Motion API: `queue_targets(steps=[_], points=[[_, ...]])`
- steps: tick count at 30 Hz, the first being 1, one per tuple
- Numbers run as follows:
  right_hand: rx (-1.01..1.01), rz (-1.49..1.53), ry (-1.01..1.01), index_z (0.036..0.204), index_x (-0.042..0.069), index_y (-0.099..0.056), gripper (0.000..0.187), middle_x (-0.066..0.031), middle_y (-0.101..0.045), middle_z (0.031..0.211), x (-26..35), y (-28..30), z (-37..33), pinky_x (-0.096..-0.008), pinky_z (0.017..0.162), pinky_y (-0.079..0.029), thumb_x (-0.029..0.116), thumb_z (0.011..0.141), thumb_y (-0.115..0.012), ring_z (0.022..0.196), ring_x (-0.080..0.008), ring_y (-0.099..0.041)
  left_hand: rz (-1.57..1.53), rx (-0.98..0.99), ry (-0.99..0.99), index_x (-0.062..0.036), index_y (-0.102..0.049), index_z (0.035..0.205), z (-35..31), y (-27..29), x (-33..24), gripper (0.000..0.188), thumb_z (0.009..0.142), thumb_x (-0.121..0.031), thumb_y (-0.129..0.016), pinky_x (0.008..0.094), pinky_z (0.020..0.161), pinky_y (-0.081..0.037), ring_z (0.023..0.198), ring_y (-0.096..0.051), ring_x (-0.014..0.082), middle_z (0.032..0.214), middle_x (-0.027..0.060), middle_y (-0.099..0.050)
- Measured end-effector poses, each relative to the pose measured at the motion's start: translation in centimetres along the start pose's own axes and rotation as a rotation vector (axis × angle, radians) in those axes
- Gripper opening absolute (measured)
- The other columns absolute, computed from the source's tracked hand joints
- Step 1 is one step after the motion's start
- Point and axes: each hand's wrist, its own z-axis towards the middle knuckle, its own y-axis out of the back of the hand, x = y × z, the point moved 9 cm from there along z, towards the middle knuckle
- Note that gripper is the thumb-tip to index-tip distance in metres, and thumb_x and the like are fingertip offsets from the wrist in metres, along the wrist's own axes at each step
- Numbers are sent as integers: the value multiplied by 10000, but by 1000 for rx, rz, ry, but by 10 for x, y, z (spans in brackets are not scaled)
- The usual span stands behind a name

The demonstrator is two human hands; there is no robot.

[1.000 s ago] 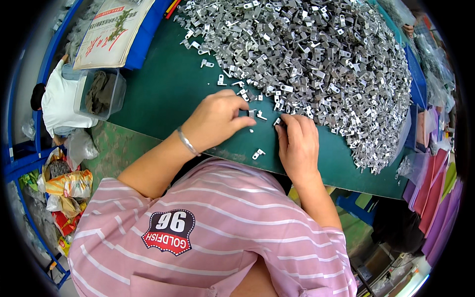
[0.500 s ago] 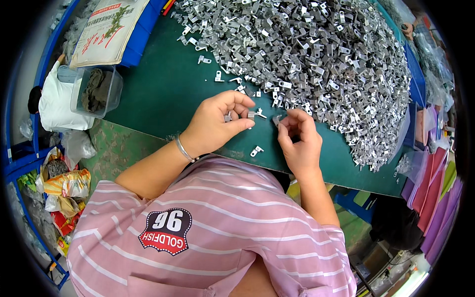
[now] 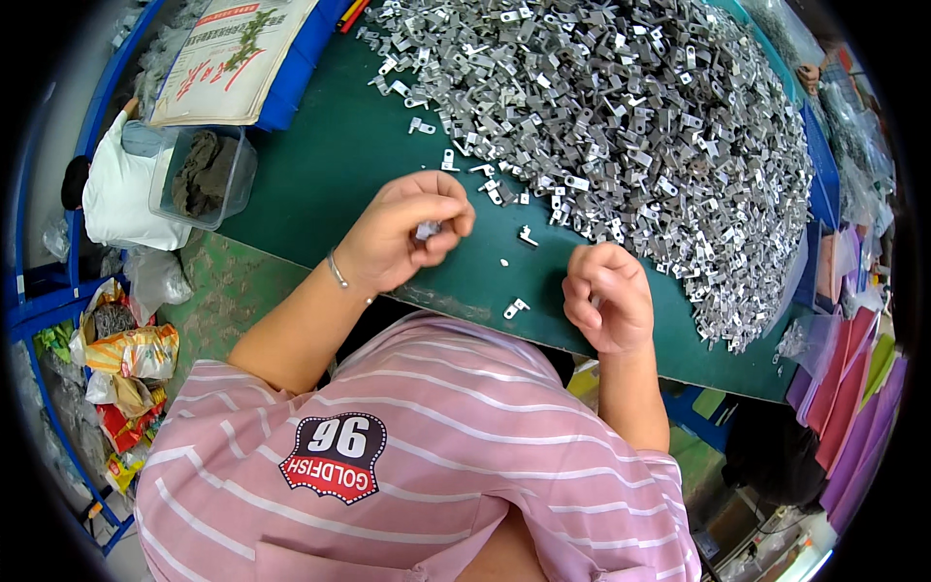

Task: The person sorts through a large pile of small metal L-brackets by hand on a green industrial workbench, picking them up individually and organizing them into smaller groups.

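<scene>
Metal brackets (image 3: pixel 513 309), right of a clear tub (image 3: pixel 240 181), run from a silvery piece (image 3: pixel 427 231) held by the half-curled left hand (image 3: pixel 398 229), past two loose ones (image 3: pixel 527 236) between the hands, to a heap (image 3: pixel 630 136) beyond the loosely curled right hand (image 3: pixel 623 296), contents indiscernible.

Brackets (image 3: pixel 621 145) lie heaped on the table (image 3: pixel 320 184), right of the tub (image 3: pixel 239 182).

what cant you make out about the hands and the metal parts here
All in the head view:
- Full shape of the silvery thing in the left hand: curled fingers cover it.
- Whether the right hand holds anything: its curl hides the palm.
- Far end of the metal pile: cut off by the top edge.
</scene>
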Motion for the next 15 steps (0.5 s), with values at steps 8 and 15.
queue_targets(steps=[8,15], points=[[-286,-1665,386,870,32,-644,89,-83,-625,741,16,-25,20,-335,549,-464,99,812,-654,592,-236,-586,1361,-175,-601,-18,-645,876,17,-22,-34,156,725,-7,-682,286,572,-457,620,-563,201,718,89,-563],[-290,-658,-101,873,-24,-636,97,5,-579,721,-2,5,13,-183,478,-313,69,851,-620,572,-41,-442,796,-52,-345,-2,-621,925,12,-1,-17,96,829,2,-615,217,573,-460,677,-554,77,860,36,-611]])
